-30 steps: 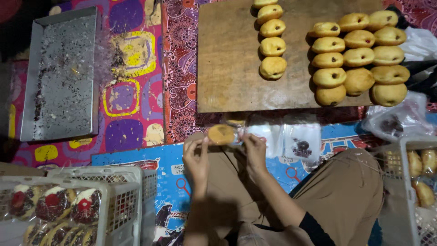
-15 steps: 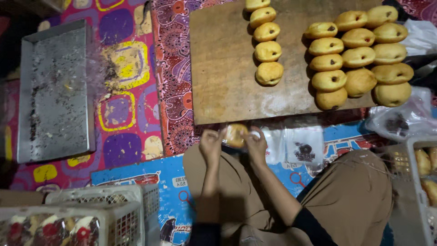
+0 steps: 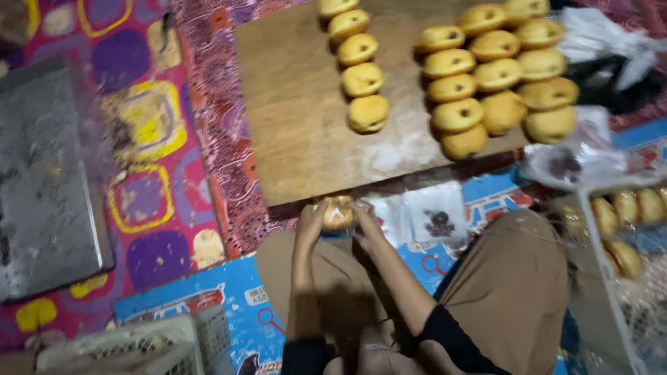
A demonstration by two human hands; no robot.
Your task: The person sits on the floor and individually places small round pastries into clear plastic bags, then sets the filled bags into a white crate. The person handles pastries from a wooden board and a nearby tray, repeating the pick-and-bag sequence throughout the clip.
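Both hands meet over the person's lap, just below the near edge of the wooden board point(image 3: 299, 132). Left hand point(image 3: 310, 223) and right hand point(image 3: 366, 223) pinch a single golden bun point(image 3: 338, 212) between them, one from each side. Each grip is narrow, closed on the bun; it looks to sit in clear wrap, blur makes that uncertain.

Relative to the grip:
- Straight ahead, on the board: a column of buns point(image 3: 358, 76), nearest one well apart from the hands.
- Ahead and right: a denser cluster of buns point(image 3: 497, 80) in rows, same board.
- Just right of the right hand: a stack of clear plastic bags point(image 3: 434, 215) with a dark print, lying on the floor mat.
- Far right: a white crate point(image 3: 603, 267) with more buns inside.
- Far left: a grey metal tray point(image 3: 42, 187) on the patterned cloth.
- Near left, below: a white basket point(image 3: 118, 346), partly out of frame.
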